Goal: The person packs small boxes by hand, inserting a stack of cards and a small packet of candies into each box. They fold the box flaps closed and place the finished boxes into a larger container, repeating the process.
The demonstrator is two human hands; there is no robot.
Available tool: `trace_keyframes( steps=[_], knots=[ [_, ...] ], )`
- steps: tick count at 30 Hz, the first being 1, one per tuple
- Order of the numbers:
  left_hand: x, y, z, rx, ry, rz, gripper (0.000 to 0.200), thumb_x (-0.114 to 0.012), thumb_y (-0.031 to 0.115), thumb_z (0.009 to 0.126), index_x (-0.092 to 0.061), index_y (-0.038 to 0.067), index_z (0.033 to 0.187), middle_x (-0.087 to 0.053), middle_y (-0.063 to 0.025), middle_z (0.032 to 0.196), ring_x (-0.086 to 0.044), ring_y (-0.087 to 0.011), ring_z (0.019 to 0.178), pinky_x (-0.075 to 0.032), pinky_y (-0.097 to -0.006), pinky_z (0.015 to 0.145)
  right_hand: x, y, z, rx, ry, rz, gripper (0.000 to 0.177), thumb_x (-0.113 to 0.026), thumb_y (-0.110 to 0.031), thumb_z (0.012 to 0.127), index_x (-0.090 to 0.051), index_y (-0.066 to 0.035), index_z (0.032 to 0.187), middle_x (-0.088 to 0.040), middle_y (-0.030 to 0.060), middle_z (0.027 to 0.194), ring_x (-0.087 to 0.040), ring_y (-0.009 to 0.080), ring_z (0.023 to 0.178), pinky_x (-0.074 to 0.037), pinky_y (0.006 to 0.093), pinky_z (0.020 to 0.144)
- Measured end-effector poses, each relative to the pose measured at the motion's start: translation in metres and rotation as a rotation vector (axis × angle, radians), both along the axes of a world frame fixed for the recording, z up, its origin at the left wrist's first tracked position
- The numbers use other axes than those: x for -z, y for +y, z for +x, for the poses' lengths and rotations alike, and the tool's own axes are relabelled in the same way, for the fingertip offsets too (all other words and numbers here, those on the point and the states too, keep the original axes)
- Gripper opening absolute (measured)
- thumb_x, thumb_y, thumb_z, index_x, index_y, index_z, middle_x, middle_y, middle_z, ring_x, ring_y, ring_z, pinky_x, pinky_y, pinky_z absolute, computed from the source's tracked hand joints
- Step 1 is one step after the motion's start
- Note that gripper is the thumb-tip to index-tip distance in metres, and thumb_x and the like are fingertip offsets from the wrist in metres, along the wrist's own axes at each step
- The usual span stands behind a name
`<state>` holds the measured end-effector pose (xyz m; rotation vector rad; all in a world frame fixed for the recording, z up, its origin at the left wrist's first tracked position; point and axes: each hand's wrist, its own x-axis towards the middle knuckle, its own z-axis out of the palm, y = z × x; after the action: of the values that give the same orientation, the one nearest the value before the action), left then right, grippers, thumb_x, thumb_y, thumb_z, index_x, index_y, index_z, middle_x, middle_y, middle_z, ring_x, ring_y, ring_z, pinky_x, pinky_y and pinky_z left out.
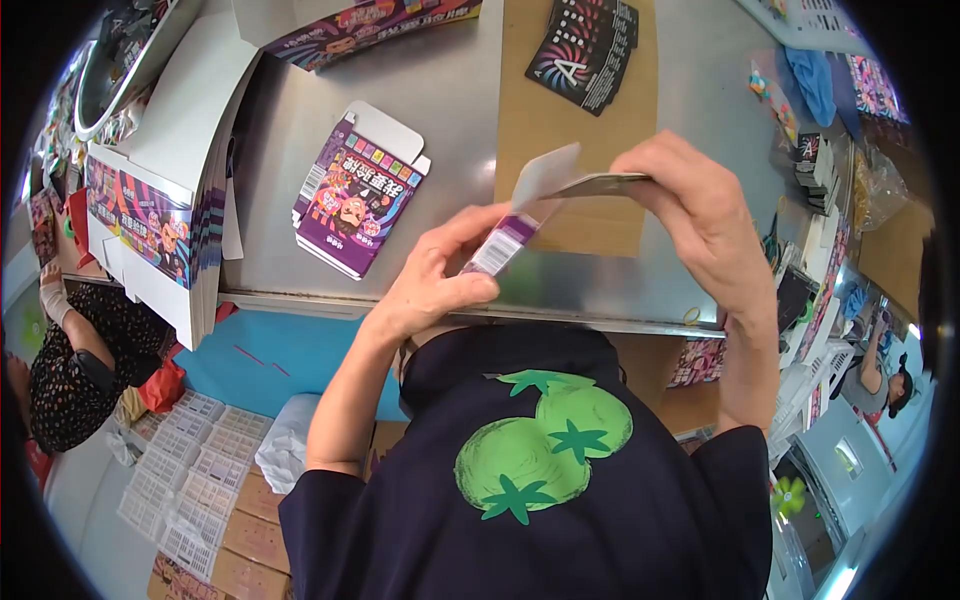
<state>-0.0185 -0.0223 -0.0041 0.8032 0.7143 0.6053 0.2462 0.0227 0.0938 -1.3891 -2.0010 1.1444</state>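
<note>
My left hand [440, 265] is wrapped round a small purple card box [503, 246], with its barcode side toward me and a white flap standing up at its far end. Fingers closed, my right hand [700, 205] grips a thin flat dark pack [604, 184], seen almost edge-on. The pack's left end meets the mouth of the box, beside the flap. To the left, another purple box [362, 195] lies on the metal table [440, 100], its white end flap folded out. Beyond my hands, several black printed packs [580, 55] overlap on a brown sheet [570, 135].
A tall stack of flat printed cartons [150, 230] stands at the table's left. A larger printed box [370, 25] sits at the back. Black packs [818, 165] are piled at the right. One person [85, 350] sits at left; another person [870, 375] is far right.
</note>
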Motion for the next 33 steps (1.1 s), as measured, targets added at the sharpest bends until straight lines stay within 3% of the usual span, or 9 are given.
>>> trace_keyframes(
  steps=[3, 10, 14, 18, 21, 25, 28, 30, 33],
  knots=[
    [-0.018, 0.02, 0.012, 0.156, 0.059, -0.014, 0.079, -0.079, 0.039, 0.079, -0.046, 0.001, 0.14, -0.059, -0.0023, 0.105, -0.054, -0.0133, 0.099, -0.044, -0.028, 0.088, -0.014, 0.012, 0.002, -0.286, -0.502, 0.079, 0.023, -0.056, 0.008, 0.081, -0.058, 0.002, 0.104, -0.059, 0.0149, 0.104, -0.058, 0.0314, 0.09, -0.048, 0.034, 0.08],
    [-0.024, 0.071, 0.044, 0.282, 0.092, -0.014, 0.068, -0.071, 0.047, 0.083, -0.055, 0.002, 0.13, -0.062, -0.0054, 0.107, -0.058, -0.0132, 0.092, -0.046, -0.0273, 0.08, 0.023, 0.018, -0.011, 0.139, 0.389, -0.133, 0.025, -0.052, -0.003, 0.094, -0.056, -0.004, 0.119, -0.047, 0.0093, 0.136, -0.053, 0.02, 0.114, -0.045, 0.0317, 0.092],
    [0.015, 0.076, 0.065, 0.155, -0.027, -0.027, 0.068, -0.063, 0.05, 0.089, -0.053, 0.002, 0.136, -0.06, -0.0017, 0.099, -0.053, -0.0087, 0.084, -0.045, -0.0239, 0.073, 0.032, 0.075, 0.018, 0.064, 0.545, -0.127, 0.027, -0.051, -0.011, 0.099, -0.057, -0.003, 0.123, -0.052, 0.0066, 0.134, -0.051, 0.0126, 0.117, -0.043, 0.0288, 0.096],
    [0.036, 0.081, 0.074, 0.037, -0.179, 0.013, 0.078, -0.051, 0.065, 0.089, -0.056, 0.001, 0.133, -0.062, -0.006, 0.107, -0.056, -0.0126, 0.091, -0.045, -0.0277, 0.079, 0.098, 0.198, 0.118, 0.604, 0.183, 0.142, 0.033, -0.059, -0.028, 0.096, -0.064, -0.003, 0.116, -0.068, 0.0036, 0.104, -0.06, 0.0097, 0.102, -0.045, 0.0257, 0.089],
    [0.028, 0.086, 0.073, 0.066, -0.121, 0.082, 0.079, -0.05, 0.065, 0.088, -0.056, 0.0, 0.131, -0.063, -0.0071, 0.108, -0.057, -0.0141, 0.095, -0.045, -0.0288, 0.082, 0.127, 0.29, 0.202, 1.108, -0.114, 0.275, 0.043, -0.065, -0.035, 0.092, -0.066, 0.005, 0.107, -0.069, 0.0073, 0.091, -0.064, 0.0122, 0.069, -0.05, 0.0278, 0.057],
    [0.024, 0.095, 0.073, 0.056, -0.089, 0.028, 0.085, -0.055, 0.07, 0.084, -0.059, -0.005, 0.124, -0.065, -0.0115, 0.108, -0.061, -0.0186, 0.097, -0.048, -0.0338, 0.087, 0.148, 0.336, 0.238, 1.354, -0.547, 0.253, 0.034, -0.074, -0.032, 0.083, -0.069, -0.001, 0.097, -0.072, 0.0117, 0.085, -0.068, 0.0196, 0.075, -0.051, 0.0367, 0.072],
    [0.027, 0.092, 0.073, 0.041, -0.066, -0.012, 0.085, -0.055, 0.07, 0.083, -0.059, -0.006, 0.123, -0.066, -0.0122, 0.106, -0.061, -0.0188, 0.096, -0.047, -0.0336, 0.087, 0.19, 0.35, 0.298, 0.996, -0.106, 0.313, 0.032, -0.076, -0.031, 0.081, -0.069, -0.003, 0.093, -0.07, 0.0081, 0.083, -0.064, 0.0161, 0.07, -0.049, 0.0328, 0.063],
    [0.031, 0.085, 0.071, 0.062, -0.016, 0.013, 0.08, -0.051, 0.064, 0.088, -0.057, -0.005, 0.127, -0.066, -0.0096, 0.102, -0.059, -0.0154, 0.094, -0.044, -0.029, 0.083, 0.13, 0.3, 0.231, 0.85, 0.181, 0.132, 0.027, -0.075, -0.028, 0.085, -0.069, -0.009, 0.102, -0.061, -0.005, 0.08, -0.053, 0.004, 0.068, -0.038, 0.022, 0.052],
    [0.036, 0.08, 0.074, -0.068, -0.122, -0.122, 0.079, -0.051, 0.063, 0.088, -0.057, -0.005, 0.126, -0.066, -0.0105, 0.101, -0.06, -0.0149, 0.09, -0.045, -0.0291, 0.082, 0.064, 0.213, 0.129, 0.579, 0.401, 0.146, 0.01, -0.069, -0.013, 0.088, -0.066, -0.004, 0.092, -0.062, -0.0003, 0.082, -0.052, 0.0051, 0.067, -0.039, 0.0195, 0.056]
  ],
)
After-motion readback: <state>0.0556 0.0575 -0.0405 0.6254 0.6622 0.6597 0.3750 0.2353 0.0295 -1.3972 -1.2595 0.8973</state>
